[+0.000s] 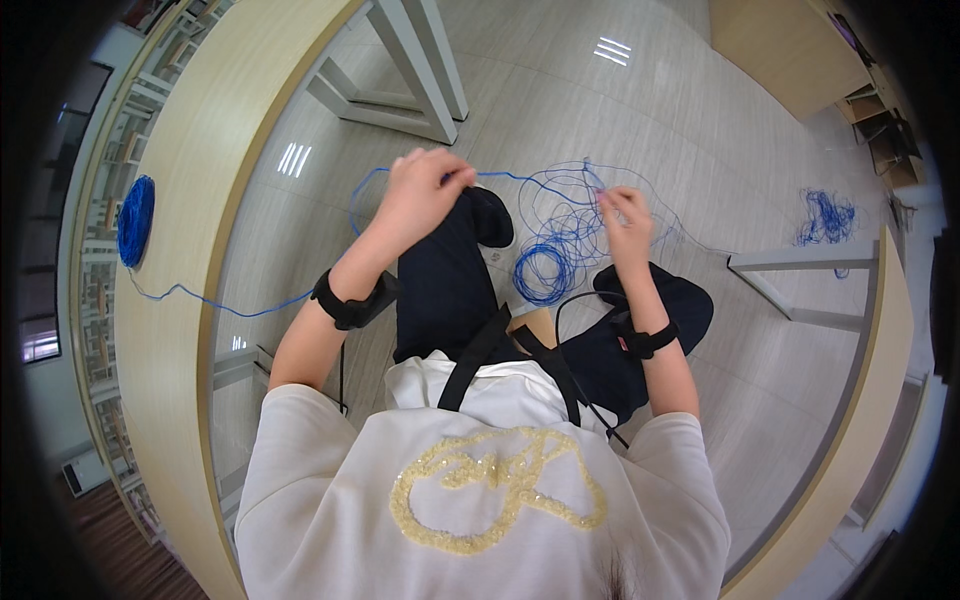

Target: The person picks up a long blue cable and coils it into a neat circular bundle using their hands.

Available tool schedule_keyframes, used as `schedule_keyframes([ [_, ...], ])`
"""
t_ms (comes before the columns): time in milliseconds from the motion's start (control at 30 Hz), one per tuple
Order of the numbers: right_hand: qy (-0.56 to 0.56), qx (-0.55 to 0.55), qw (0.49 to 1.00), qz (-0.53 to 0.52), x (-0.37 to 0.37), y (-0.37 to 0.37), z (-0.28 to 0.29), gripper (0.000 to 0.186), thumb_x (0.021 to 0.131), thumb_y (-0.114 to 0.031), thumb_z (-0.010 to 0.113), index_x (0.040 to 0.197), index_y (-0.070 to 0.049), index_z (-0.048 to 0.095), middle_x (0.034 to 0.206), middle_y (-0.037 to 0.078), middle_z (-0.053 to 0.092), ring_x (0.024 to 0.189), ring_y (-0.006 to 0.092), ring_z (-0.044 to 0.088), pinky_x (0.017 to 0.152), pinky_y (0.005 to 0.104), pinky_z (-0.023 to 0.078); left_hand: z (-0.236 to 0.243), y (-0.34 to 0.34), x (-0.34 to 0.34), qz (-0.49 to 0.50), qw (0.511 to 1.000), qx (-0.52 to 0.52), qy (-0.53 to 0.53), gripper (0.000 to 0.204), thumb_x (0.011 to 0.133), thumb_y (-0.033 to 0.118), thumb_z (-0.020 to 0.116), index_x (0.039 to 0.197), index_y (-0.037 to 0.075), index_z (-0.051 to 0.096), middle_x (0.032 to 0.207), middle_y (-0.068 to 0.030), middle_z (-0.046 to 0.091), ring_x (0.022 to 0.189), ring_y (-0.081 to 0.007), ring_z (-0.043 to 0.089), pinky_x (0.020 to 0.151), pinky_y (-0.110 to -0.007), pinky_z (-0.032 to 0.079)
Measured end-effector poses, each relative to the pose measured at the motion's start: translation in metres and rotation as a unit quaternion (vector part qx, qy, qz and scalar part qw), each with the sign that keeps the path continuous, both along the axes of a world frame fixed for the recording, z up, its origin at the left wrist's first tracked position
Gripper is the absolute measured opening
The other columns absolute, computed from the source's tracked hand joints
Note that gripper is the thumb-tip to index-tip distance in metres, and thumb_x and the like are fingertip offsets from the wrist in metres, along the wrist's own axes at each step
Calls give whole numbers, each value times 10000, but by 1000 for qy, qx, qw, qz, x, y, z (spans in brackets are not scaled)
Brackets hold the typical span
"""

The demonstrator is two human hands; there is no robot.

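Between my hands runs a thin blue wire (515,176). My left hand (422,195) is closed, with thumb and fingertips pinched on the wire above my knee. Off to the right and a little lower, my right hand (628,228) pinches the same wire near a loose tangle. From my left hand the wire loops down past my forearm to a wound blue coil (136,222) on the left table. Below and between the hands lies a looped heap of blue wire (543,275) on the floor, its strands spreading up toward my right hand.
A long wooden table (180,170) curves along my left, with grey metal legs (400,75). Another table edge (880,330) is at the right, its grey frame near my knee. A second blue wire tangle (828,215) lies on the tiled floor. A wooden cabinet (785,55) stands farther off.
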State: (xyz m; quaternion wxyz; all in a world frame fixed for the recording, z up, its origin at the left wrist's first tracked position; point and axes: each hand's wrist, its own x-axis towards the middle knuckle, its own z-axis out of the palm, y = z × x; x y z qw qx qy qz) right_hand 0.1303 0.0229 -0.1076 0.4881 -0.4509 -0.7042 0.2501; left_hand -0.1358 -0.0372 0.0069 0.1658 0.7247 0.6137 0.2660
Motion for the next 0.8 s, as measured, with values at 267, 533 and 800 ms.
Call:
schedule_keyframes([
  [267, -279, -70, 908, -305, 76, 40, -24, 376, 697, -136, 610, 1061, -70, 547, 978, 124, 549, 938, 283, 504, 822, 368, 388, 10, -3, -8, 34, 998, 45, 12, 125, 749, 172, 576, 727, 56, 617, 695, -71, 566, 689, -263, 500, 617, -352, 386],
  [533, -37, -86, 964, 249, -67, -22, 76, 436, 753, -255, 618, 1108, -33, 496, 945, 110, 580, 904, 230, 516, 805, 302, 382, 20, -9, 37, -71, 993, 81, 52, 112, 774, 154, 551, 828, 67, 597, 735, -57, 504, 733, -228, 460, 645, -329, 326],
  [800, 126, -284, 901, 303, -65, -22, 87, 188, 822, -134, 540, 952, -2, 571, 681, 0, 515, 604, 55, 454, 556, 189, 372, 54, -31, -10, 60, 992, 97, 60, 289, 838, 213, 454, 1065, 43, 511, 1028, -129, 540, 978, -280, 480, 862, -354, 329],
])
